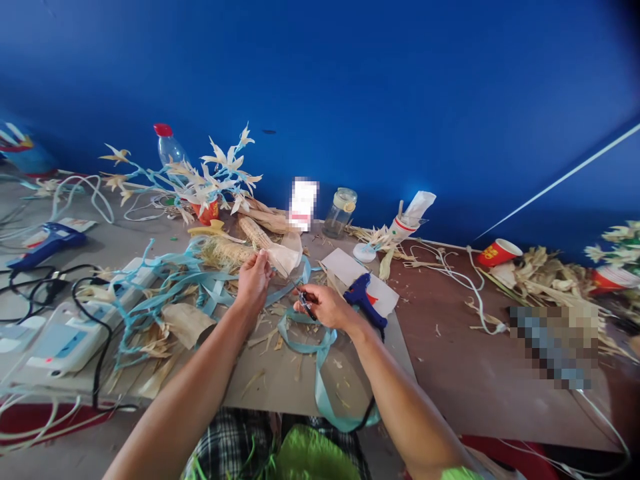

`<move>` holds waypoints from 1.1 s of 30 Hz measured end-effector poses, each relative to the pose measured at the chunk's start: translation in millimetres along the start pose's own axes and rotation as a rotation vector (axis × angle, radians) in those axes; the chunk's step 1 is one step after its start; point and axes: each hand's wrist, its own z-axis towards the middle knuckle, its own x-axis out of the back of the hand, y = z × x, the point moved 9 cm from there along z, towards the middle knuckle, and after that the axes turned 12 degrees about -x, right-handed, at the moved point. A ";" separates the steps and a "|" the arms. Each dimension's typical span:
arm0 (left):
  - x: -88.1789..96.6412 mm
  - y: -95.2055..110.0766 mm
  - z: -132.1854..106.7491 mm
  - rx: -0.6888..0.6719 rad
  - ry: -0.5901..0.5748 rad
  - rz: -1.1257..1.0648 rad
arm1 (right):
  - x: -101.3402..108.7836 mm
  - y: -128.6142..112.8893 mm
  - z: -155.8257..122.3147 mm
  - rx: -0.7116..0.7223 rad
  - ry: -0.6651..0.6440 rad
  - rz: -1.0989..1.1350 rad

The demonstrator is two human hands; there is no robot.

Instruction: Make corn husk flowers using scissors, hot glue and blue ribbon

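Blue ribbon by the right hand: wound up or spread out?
Spread out: the ribbon lies in loose, open loops near the right hand, and part dips past the front edge of the table.

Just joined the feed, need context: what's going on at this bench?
At a cluttered table, a person's left hand pinches a pale husk-like piece. The right hand holds what look like small scissors, apart from that piece. Blue ribbon trails toward the near edge, a blue glue gun lies beside the right hand, and pale flowers rise from a red cup farther back.
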 end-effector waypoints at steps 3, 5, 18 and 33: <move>1.0 1.8 1.7 -0.022 -0.012 0.052 | -0.1 -1.7 -2.0 -0.016 0.003 -0.073; 1.2 4.0 2.9 -0.046 -0.025 0.087 | -0.3 -2.7 -3.0 -0.022 -0.003 -0.097; 3.3 4.8 5.8 -0.060 -0.034 0.119 | 3.3 -2.5 -3.5 -0.006 0.052 -0.217; 2.1 4.7 4.0 -0.006 -0.027 0.105 | 7.7 -2.7 -2.8 -0.013 0.093 -0.265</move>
